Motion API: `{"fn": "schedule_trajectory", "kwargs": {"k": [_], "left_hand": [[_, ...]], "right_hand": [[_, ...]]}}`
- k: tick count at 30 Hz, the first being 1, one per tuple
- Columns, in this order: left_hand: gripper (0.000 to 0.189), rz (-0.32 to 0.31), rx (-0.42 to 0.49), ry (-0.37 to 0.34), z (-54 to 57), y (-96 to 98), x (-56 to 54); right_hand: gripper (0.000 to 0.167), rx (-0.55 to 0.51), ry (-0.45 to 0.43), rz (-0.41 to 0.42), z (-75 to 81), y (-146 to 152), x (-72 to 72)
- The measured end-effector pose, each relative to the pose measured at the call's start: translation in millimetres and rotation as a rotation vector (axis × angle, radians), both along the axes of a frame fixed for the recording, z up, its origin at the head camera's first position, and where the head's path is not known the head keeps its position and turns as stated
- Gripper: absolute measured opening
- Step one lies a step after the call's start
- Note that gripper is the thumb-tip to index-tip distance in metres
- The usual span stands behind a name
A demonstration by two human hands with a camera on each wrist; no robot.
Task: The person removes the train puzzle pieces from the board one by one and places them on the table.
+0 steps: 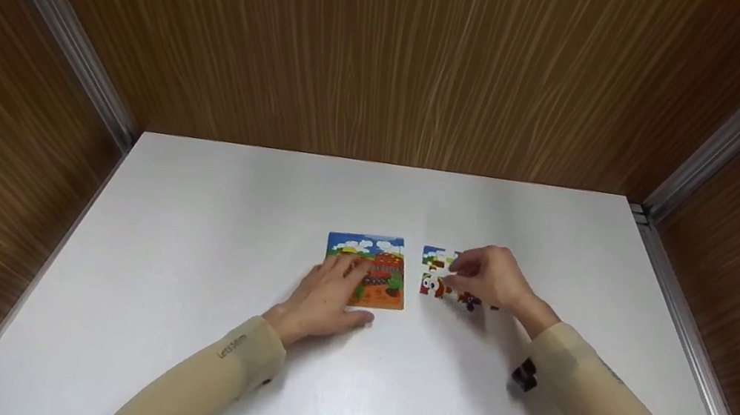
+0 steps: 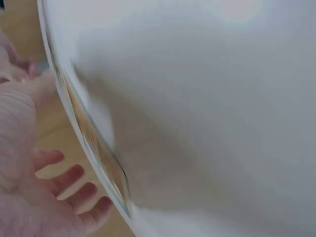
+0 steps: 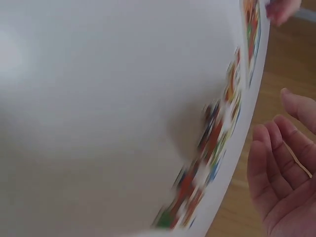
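A square picture puzzle board (image 1: pixel 382 298) with sky, clouds, a red building and orange ground lies at the middle of the white table. Over its left part rests my left hand (image 1: pixel 323 299), fingers spread and straight, hiding some of the picture. To the right of the board lie several loose puzzle pieces (image 1: pixel 432 285), one with a cartoon eye. My right hand (image 1: pixel 495 279) hovers above them, covering part of the group. Its thumb and loosely bent fingers (image 3: pixel 262 163) stand apart in the right wrist view, with nothing between them.
The white table (image 1: pixel 187 222) reaches back to a wood-grain panel (image 1: pixel 396 54), with similar panels on both sides. Metal rails (image 1: pixel 690 314) run along the side edges. A small black device (image 1: pixel 525 375) sits below my right wrist, by the sleeve.
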State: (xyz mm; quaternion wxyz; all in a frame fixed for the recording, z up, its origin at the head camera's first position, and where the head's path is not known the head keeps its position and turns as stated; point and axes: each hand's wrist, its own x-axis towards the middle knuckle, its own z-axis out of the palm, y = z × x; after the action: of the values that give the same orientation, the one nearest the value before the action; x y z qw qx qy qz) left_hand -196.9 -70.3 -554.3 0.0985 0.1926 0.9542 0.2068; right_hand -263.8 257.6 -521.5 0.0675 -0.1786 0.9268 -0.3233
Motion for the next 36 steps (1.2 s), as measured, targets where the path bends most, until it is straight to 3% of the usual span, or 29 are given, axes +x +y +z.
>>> {"fn": "schedule_trajectory", "kwargs": {"k": [6, 13, 17, 23, 29, 36], "left_hand": [[0.122, -0.018, -0.057, -0.004, 2.2, -37.2, -27.0], [0.134, -0.002, -0.102, -0.106, 1.8, -64.4, -44.8], [0.131, -0.001, -0.127, -0.161, 0.6, -67.7, -47.2], [0.126, -0.035, -0.164, -0.162, 0.8, -66.6, -47.0], [0.127, -0.053, -0.190, -0.176, 2.5, -64.7, -47.8], [0.127, -0.051, -0.187, -0.183, 3.5, -66.2, -47.1]], "right_hand": [[0.027, -0.021, -0.021, 0.114, 2.4, -41, 4.5], [0.029, -0.020, -0.070, 0.214, -3.4, -93, 4.1], [0.029, -0.073, -0.113, 0.273, -10.7, -115, -1.5], [0.035, -0.118, -0.136, 0.300, -25.6, -136, -10.6], [0.041, -0.083, -0.122, 0.334, -37.9, -144, -13.0], [0.047, 0.010, -0.066, 0.350, -39.1, -159, -9.3]]}}
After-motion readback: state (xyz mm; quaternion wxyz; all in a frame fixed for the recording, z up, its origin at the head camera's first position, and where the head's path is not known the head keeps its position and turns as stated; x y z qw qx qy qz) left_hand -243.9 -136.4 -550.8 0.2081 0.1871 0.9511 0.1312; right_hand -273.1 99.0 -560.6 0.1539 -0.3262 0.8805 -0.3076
